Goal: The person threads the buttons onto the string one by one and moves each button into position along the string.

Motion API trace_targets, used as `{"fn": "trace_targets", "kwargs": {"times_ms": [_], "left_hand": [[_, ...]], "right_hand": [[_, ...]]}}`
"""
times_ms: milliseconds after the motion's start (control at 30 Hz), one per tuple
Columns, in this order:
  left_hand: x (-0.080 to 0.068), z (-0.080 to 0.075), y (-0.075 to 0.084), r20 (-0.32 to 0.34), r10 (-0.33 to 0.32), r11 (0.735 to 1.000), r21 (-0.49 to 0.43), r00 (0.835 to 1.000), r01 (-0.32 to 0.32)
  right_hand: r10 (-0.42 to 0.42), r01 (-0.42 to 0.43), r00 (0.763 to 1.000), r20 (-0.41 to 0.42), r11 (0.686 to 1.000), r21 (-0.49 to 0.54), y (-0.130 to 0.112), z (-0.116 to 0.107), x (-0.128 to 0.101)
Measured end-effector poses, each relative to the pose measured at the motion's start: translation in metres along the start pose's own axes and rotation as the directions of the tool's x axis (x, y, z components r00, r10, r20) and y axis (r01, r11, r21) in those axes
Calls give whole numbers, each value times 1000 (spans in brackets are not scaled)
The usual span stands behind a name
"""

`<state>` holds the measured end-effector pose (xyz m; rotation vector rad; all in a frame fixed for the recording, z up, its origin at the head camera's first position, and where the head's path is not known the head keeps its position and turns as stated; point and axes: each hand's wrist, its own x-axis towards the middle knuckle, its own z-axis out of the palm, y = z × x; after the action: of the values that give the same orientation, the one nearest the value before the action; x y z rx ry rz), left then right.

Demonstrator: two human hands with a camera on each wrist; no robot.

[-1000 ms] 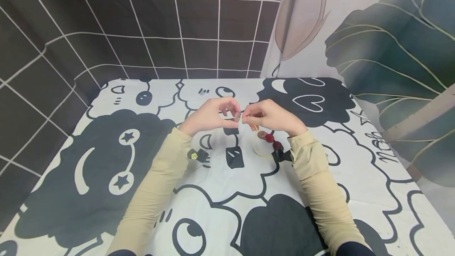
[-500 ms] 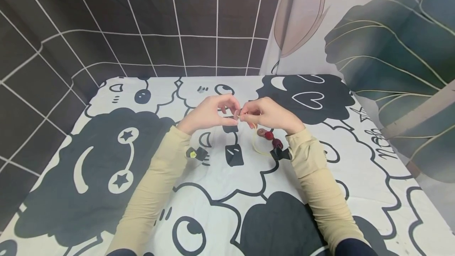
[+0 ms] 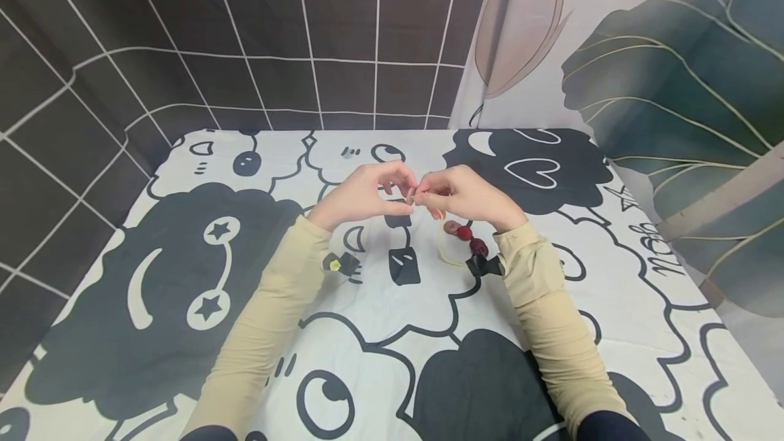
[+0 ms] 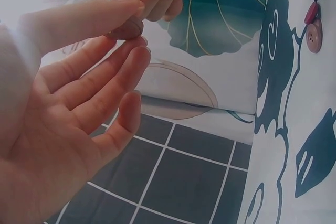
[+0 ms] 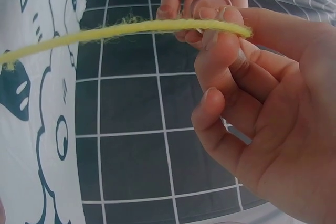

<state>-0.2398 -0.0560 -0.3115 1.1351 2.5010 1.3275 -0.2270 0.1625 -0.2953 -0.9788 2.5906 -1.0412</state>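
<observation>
My left hand (image 3: pixel 364 194) pinches a pinkish-brown button (image 4: pixel 129 28) between thumb and fingertips, its other fingers spread below. Facing it, my right hand (image 3: pixel 468 196) pinches a yellow yarn (image 5: pixel 131 28) near one end, right at the button. The two hands' fingertips meet above the cloth, and in the right wrist view the button's round face shows behind the yarn. Where the yarn's tip sits against the button is hidden by fingers. From the right hand the yarn hangs down to several strung red and brown buttons (image 3: pixel 464 233) lying on the cloth.
A black tape-like piece (image 3: pixel 482 265) lies at the lower end of the strung buttons, near the right sleeve. Another dark piece with a yellow spot (image 3: pixel 335 265) sits beside the left sleeve. A cartoon-patterned cloth (image 3: pixel 380 305) covers the table, with a dark grid-patterned curtain (image 3: pixel 339 33) behind.
The small gap between the two hands' fingertips has closed, bringing the right hand's yarn end up against the button. The strung buttons on the cloth stay about where they were.
</observation>
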Motion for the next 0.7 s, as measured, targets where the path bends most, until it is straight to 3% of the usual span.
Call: {"fn": "trace_targets", "kwargs": {"times_ms": [400,700], "left_hand": [[2,3,3,-57,-36,999,-27,998,34],[2,4,1,-130,2,998,58,992,6]], "right_hand": [[4,-3,1000,-28,1000,16,-2,1,3],[45,-45,999,-19,999,7,-3,0,4]]}}
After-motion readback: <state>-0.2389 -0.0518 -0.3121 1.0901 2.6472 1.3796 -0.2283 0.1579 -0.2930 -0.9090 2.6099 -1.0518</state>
